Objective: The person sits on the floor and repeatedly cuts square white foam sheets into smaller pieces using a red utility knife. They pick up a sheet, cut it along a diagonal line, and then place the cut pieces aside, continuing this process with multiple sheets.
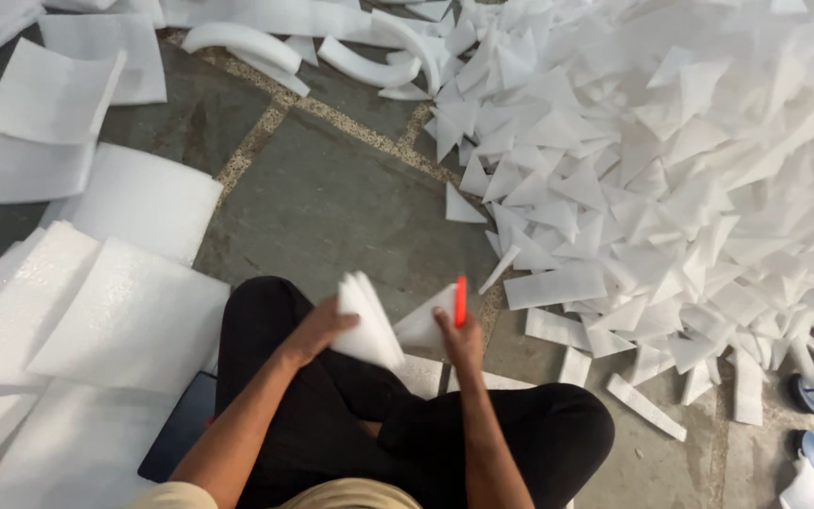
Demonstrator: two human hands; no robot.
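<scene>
White foam offcuts lie in a heap across the stone floor, with larger foam sheets stacked to the person's left. Above the lap, the left hand grips a folded stack of foam pieces; the right hand holds a triangular piece together with a red cutter. With the hands this close, I judge the blade could nick the fingers or the loose stack could slip.

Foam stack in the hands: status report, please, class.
Left hand grips folded white foam stack. Right hand holds red cutter and a foam triangle. Cut-piece pile right; nothing blocking.
</scene>
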